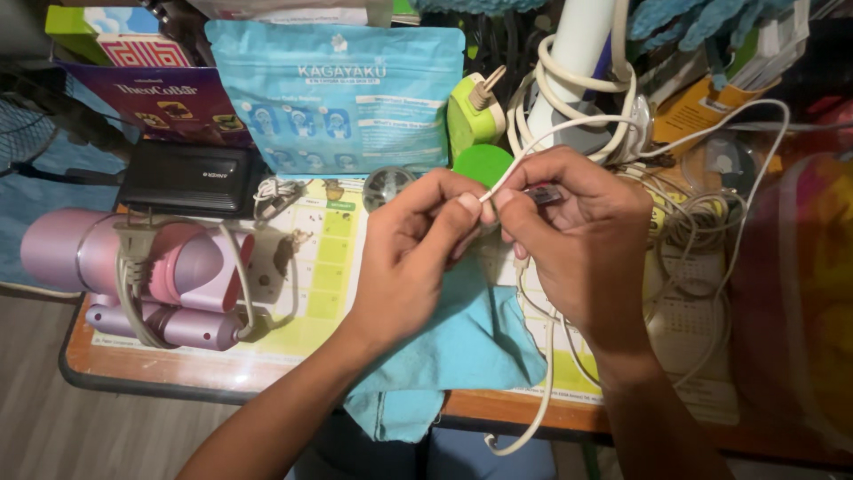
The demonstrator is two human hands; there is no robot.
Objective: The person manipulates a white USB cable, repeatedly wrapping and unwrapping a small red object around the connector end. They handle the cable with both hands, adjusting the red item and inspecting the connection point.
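At frame centre we pinch a white cable (569,124) with our left hand (404,258). Our right hand (582,236) grips its plug (542,193), above the blue cloth (471,347).

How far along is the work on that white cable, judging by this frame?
Looks done: the pink hair dryer lies with its cord wrapped round it. In hand: the left hand and right hand pinch a white cable near its end, above a blue cloth. Left: most of that cable trails loose, and a tangle of white cords sits unsorted on the table.
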